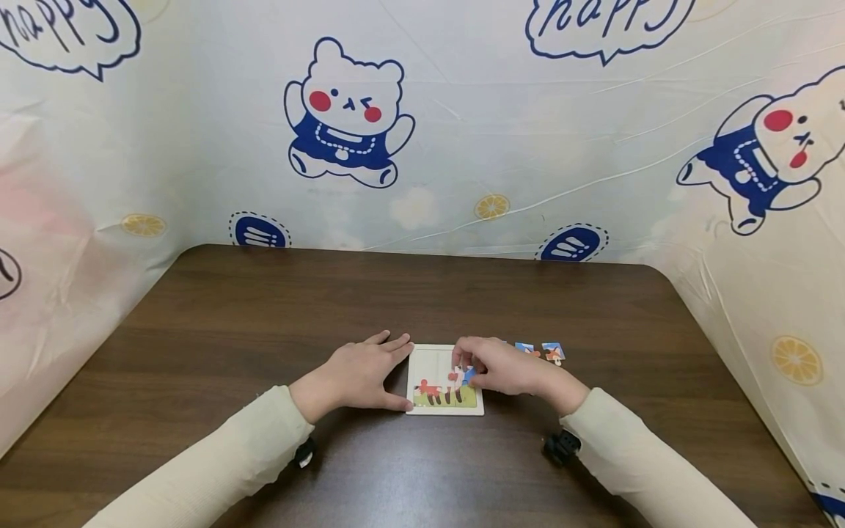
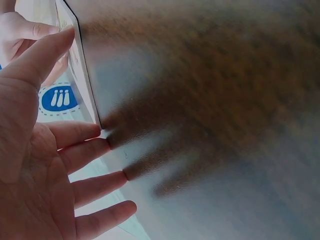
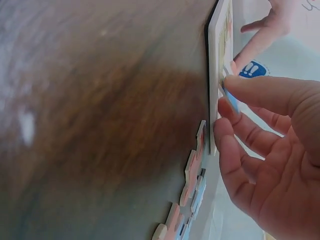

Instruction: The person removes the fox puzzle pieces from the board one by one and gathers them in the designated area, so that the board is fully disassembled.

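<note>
A small white-framed puzzle tray point(image 1: 422, 356) lies on the table, its lower part filled with pieces showing a reddish animal on green ground. My left hand point(image 1: 356, 374) rests at the tray's left side, fingers spread, with thumb and index finger touching the edge. Over the right part of the tray, my right hand point(image 1: 507, 367) pinches a puzzle piece point(image 3: 231, 101) between thumb and fingers. This piece, partly blue, is tilted against the tray's surface in the right wrist view. The right hand hides part of the tray's upper right.
Several loose puzzle pieces point(image 1: 553, 353) lie right of the tray, partly behind the right hand; the right wrist view shows these pieces point(image 3: 192, 172) close to the tray. The brown wooden table point(image 1: 277, 308) is bordered by a printed cloth point(image 1: 449, 147) at the back and sides.
</note>
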Motion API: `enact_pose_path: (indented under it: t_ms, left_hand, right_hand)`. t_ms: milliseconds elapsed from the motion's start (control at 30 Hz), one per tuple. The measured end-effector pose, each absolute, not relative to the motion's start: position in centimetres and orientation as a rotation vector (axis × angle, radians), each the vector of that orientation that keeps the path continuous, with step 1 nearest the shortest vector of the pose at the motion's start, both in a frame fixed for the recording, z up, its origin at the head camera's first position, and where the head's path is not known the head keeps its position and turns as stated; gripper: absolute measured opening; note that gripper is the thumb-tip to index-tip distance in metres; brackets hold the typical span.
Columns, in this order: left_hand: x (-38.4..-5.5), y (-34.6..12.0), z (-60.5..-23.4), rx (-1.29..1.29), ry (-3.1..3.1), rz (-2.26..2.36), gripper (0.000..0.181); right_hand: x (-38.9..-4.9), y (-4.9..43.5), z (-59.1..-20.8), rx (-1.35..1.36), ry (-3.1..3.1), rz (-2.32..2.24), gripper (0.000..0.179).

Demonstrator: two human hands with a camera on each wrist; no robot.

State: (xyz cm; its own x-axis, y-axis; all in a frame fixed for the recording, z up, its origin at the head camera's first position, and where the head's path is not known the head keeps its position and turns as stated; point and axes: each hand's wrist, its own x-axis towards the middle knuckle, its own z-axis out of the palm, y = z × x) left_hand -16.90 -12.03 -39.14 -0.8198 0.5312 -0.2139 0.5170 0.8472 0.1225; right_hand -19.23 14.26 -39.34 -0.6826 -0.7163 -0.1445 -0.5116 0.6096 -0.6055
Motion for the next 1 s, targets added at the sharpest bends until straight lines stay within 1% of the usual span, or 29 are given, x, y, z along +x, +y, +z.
enact_pose_path:
  t_ms: [467, 1000]
  left_hand:
    - [-17.0, -12.0, -39.2, 0.806, 2.787, 0.085, 0.097]
    - [-17.0, -12.1, -39.2, 0.807, 2.778, 0.090, 0.098]
  right_hand:
    - [-19.4, 14.2, -39.4, -0.952, 2.432, -0.866, 0.021]
    - [-19.2, 15.3, -39.4, -0.994, 2.424, -0.941, 0.020]
